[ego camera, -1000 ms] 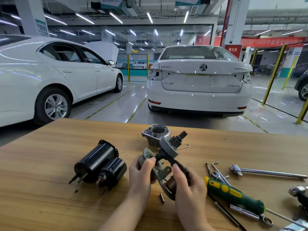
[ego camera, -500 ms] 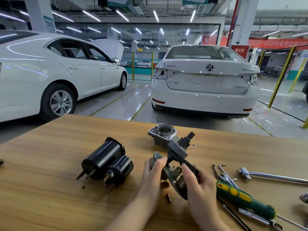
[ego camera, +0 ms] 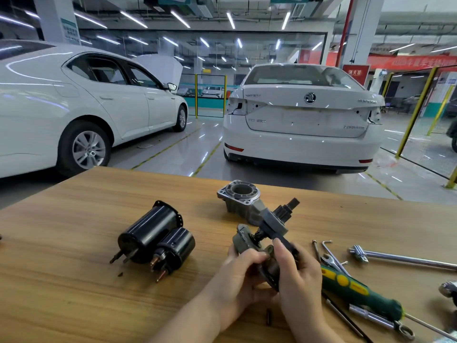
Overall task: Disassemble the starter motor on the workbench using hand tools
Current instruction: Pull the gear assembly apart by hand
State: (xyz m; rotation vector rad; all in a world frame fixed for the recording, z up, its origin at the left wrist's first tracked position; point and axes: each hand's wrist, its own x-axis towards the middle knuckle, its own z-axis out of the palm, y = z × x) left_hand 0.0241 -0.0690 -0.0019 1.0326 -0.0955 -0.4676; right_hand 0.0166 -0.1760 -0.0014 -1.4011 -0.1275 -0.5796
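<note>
Both my hands hold the starter's drive assembly (ego camera: 272, 227) just above the wooden workbench (ego camera: 74, 280). It is a grey gear unit with a black fork lever and a pinion shaft pointing up to the right. My left hand (ego camera: 243, 276) grips its grey lower end from the left. My right hand (ego camera: 298, 276) grips the black lever and the lower body from the right. The black motor body with its solenoid (ego camera: 154, 237) lies to the left. The grey aluminium nose housing (ego camera: 238, 196) stands behind the hands.
Right of my hands lie a green-and-yellow screwdriver (ego camera: 358, 292), wrenches (ego camera: 332, 262), a hex key (ego camera: 327, 246), a long bolt (ego camera: 316, 247) and a socket bar (ego camera: 405, 258). A small dark pin (ego camera: 268, 316) lies near my wrists. Two white cars stand beyond the bench.
My left hand's fingers have curled further round the grey end of the assembly. The assembly stays between both hands; the camera has shifted slightly.
</note>
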